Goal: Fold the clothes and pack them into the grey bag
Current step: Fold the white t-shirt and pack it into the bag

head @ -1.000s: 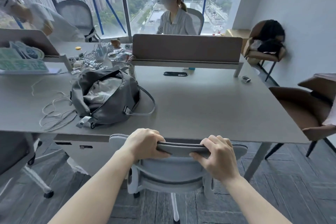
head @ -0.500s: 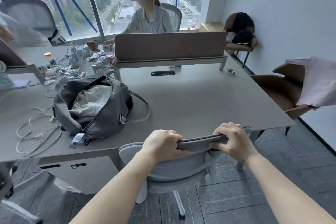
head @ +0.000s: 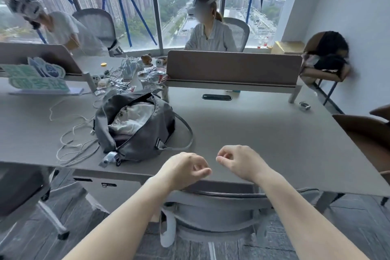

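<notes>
Both hands have released the top rail of the grey office chair (head: 215,202), which they gripped a moment ago; the chair now stands pushed in under the front edge of the tabletop (head: 263,133). The left hand (head: 185,170) hovers above that edge with its fingers loosely curled and holds nothing. The right hand (head: 238,161) hovers just beside it in the same posture, also holding nothing. The two hands are near each other but apart. The grey bag (head: 137,126) lies on the tabletop to the left of the hands, unzipped, with folded light-coloured clothes (head: 135,116) visible inside its opening; its strap loops out toward the right. White cables (head: 71,135) lie on the tabletop to the left of the bag. No unfolded garment lies on the tabletop within reach. Judgement: the clothes in view are already packed, and moving the chair clears standing room at the tabletop. With both hands free, the next step is probably either to close the bag or to fetch a further garment from outside the view; the frame cannot settle which.
</notes>
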The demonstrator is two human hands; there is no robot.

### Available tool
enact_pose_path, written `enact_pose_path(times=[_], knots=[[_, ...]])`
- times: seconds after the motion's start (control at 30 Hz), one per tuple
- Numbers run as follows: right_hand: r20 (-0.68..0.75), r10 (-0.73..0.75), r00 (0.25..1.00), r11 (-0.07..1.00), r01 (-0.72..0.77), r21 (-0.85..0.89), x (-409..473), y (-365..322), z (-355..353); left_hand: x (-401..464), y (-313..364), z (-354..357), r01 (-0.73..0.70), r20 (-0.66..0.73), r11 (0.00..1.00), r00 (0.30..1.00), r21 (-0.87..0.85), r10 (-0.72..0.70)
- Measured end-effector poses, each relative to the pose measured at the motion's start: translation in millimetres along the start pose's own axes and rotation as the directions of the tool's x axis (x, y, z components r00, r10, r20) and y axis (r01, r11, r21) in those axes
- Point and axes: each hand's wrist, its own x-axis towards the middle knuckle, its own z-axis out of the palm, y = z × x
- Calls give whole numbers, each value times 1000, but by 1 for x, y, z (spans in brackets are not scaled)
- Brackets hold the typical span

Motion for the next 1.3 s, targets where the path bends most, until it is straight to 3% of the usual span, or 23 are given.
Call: enact_pose_path(times=[0.13,0.33,0.53,0.67,0.83,0.9,1.0,1.13,1.3], knots=[[43,-7,999,999,9,-43,50,-31,14,9,-53,-26,230,-126,973,966,23,-226],[130,54,990,998,-49,-44,135,-87,49,19,-162,-75,478,-285,870,823,-123,-492],[162,267,950,959,-278,53,232,-145,98,44,-283,-120,660,-399,721,616,-210,-679],[140,423,895,895,-437,87,281,-163,130,73,-344,-141,744,-367,638,547,-199,-753],[86,540,837,836,-545,65,312,-160,155,112,-386,-140,788,-181,600,575,-141,-798],[60,544,837,834,-547,69,318,-152,159,122,-392,-134,794,-177,601,580,-94,-795],[-15,537,843,836,-530,138,322,-141,158,132,-396,-129,773,-259,632,602,-47,-755],[-141,510,848,844,-463,271,324,-133,135,149,-384,-136,658,-394,748,668,-83,-631],[-269,458,847,866,-357,351,311,-115,75,181,-327,-161,486,-519,863,706,-142,-483]])
